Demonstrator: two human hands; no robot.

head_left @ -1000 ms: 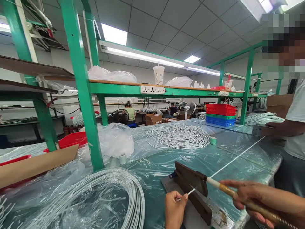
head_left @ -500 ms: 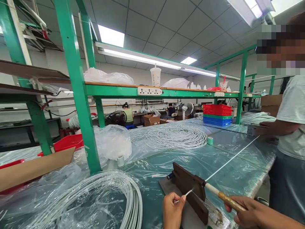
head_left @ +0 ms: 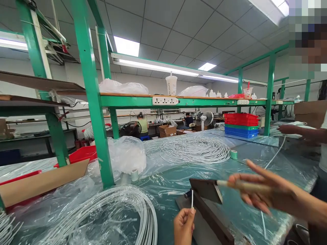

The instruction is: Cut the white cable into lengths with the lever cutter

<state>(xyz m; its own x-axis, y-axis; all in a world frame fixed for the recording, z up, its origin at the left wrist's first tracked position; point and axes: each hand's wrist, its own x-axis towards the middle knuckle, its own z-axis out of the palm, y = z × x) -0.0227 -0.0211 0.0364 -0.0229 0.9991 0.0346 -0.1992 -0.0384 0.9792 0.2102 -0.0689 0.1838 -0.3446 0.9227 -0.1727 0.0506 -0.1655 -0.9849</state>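
My left hand (head_left: 184, 225) is at the bottom centre, pinched on a short cut piece of white wire (head_left: 192, 203) that stands upright. My right hand (head_left: 265, 194), blurred by motion, has its fingers loosely spread around the wooden handle (head_left: 231, 184) of a dark lever cutter (head_left: 205, 190), whose blade is lifted off its base bar (head_left: 213, 223). A long white cable (head_left: 274, 156) hangs slack from the cutter's right side towards a co-worker's hand (head_left: 288, 129) at the far right.
Plastic sheet covers the green bench (head_left: 166, 177). White cable coils lie at bottom left (head_left: 122, 211) and mid-table (head_left: 195, 149). A green frame post (head_left: 95, 112), tape rolls (head_left: 134, 175), cardboard (head_left: 41, 182), red trays (head_left: 81, 153) and stacked crates (head_left: 241, 124) stand around. Other people work in the background.
The cutter handle has swung up from its low position with my right hand. The wire is now severed: my left hand holds a short piece upright and the long cable has gone slack.
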